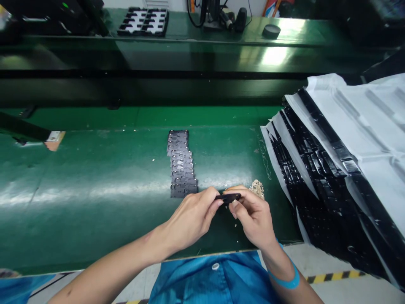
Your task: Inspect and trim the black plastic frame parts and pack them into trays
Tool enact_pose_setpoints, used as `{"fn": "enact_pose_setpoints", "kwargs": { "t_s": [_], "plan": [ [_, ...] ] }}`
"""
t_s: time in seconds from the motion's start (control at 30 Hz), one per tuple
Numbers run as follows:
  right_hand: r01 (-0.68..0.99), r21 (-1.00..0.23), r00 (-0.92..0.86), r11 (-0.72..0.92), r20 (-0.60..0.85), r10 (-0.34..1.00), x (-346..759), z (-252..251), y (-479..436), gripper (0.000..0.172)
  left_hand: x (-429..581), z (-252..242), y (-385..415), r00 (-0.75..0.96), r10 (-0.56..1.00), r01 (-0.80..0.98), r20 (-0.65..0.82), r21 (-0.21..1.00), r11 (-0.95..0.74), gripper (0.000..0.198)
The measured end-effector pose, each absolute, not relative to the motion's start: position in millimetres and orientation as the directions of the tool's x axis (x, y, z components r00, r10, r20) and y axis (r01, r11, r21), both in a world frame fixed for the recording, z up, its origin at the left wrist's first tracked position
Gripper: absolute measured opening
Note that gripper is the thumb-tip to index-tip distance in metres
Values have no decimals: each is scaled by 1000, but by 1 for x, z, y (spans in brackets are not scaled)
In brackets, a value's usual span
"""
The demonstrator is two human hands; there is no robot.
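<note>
Both hands hold one small flat black plastic part (228,197) just above the green belt's near edge. My left hand (193,219) pinches its left end with thumb and fingers curled. My right hand (253,217) grips its right end, fingers closed round it. Directly beyond the hands lies a row of overlapping black parts (181,164) of the same kind, laid out in a line running away from me. A small pile of pale beige scraps (257,188) rests on the belt by my right hand.
The green belt (79,185) stretches left. On the right lean stacked black trays with white sheets (332,160). Beyond a dark rail (158,84) is a second green surface with a black tray (144,21), a black round object (271,31) and cables.
</note>
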State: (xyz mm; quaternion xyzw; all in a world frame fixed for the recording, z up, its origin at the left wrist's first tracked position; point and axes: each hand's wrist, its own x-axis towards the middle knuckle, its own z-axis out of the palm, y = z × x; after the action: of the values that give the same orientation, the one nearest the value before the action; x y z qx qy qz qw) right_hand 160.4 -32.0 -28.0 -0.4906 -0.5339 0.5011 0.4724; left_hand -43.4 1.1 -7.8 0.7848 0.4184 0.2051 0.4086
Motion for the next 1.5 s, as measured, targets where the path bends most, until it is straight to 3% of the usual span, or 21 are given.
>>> {"fn": "enact_pose_setpoints", "kwargs": {
  "t_s": [0.17, 0.27, 0.5, 0.73, 1.27, 1.5],
  "plan": [
    [217, -976, -198, -2, -46, 979, 177, -17, -27, 31, -48, -8, 4, 535, 845, 439, -12, 858, -266, 23],
    [287, -954, -184, 83, 30, 982, 174, -10, -25, 16, -50, -6, 3, 529, 849, 359, 9, 904, -233, 22],
    [304, -922, -174, 239, 194, 966, 156, -4, -30, 17, -51, -13, -9, 493, 869, 184, 43, 971, -153, 30],
    [302, -904, -204, 303, 249, 947, 156, -8, -36, 16, -49, -27, -12, 425, 898, 154, 115, 968, -198, 30],
    [303, -917, -154, 259, 221, 963, 158, -11, -37, 16, -47, -23, -10, 476, 872, 155, 114, 965, -211, 28],
    [285, -927, -158, 242, 204, 966, 156, -14, -39, 15, -44, -31, -12, 410, 904, 173, 124, 962, -210, 31]
  ]
}}
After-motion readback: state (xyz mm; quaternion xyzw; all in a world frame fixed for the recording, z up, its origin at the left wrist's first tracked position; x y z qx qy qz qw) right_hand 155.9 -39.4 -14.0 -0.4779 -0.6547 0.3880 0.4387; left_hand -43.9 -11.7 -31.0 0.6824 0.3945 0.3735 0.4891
